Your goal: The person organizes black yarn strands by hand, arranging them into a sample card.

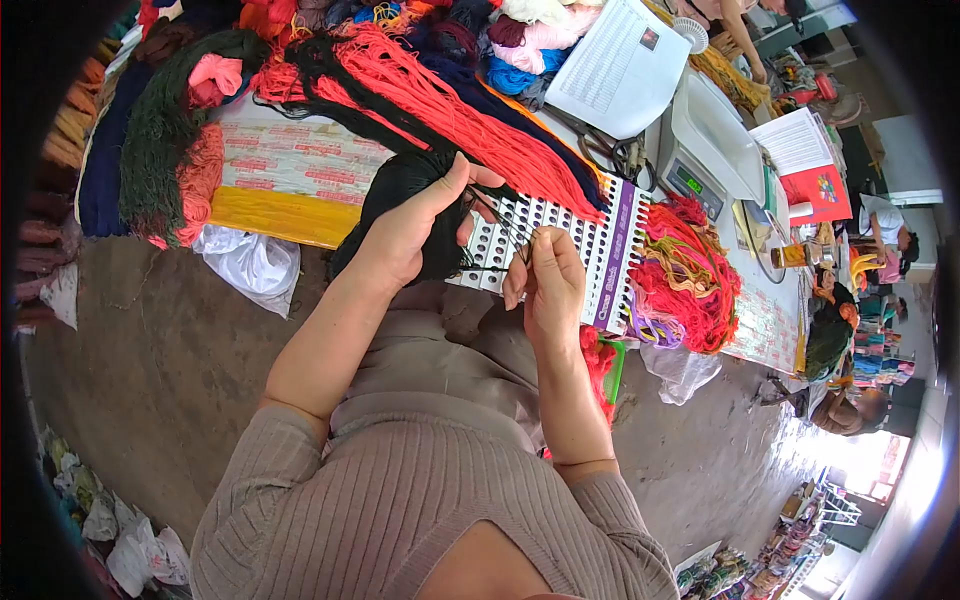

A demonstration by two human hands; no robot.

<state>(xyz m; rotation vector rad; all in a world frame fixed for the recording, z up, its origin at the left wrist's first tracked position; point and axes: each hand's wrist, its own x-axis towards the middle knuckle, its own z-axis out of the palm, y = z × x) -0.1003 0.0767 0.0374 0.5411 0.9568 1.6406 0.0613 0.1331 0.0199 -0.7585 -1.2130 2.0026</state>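
A thick skein of black thread (383, 195) is gripped in my left hand (425, 215), its bulk hanging on the palm's outer side. Between my two hands several thin black strands run over a white punched card (490, 240) with a purple "Cross Stitch" strip. My right hand (550, 275) is closed, its thumb and fingers pinching the strands' ends. Just beyond my hands lie long coral-red threads (440, 110), with dark blue and black ones alongside. A tangle of red, orange and purple threads (685, 275) hangs from the card's right edge.
Dark green thread (165, 130) hangs over the table's left edge near a yellow strip (280, 215). To the right are scissors (625, 155), a printed sheet (620, 65) and a digital scale (695, 170). Plastic bags (250, 265) hang below the table. Another person's arm (740, 35) shows at top right.
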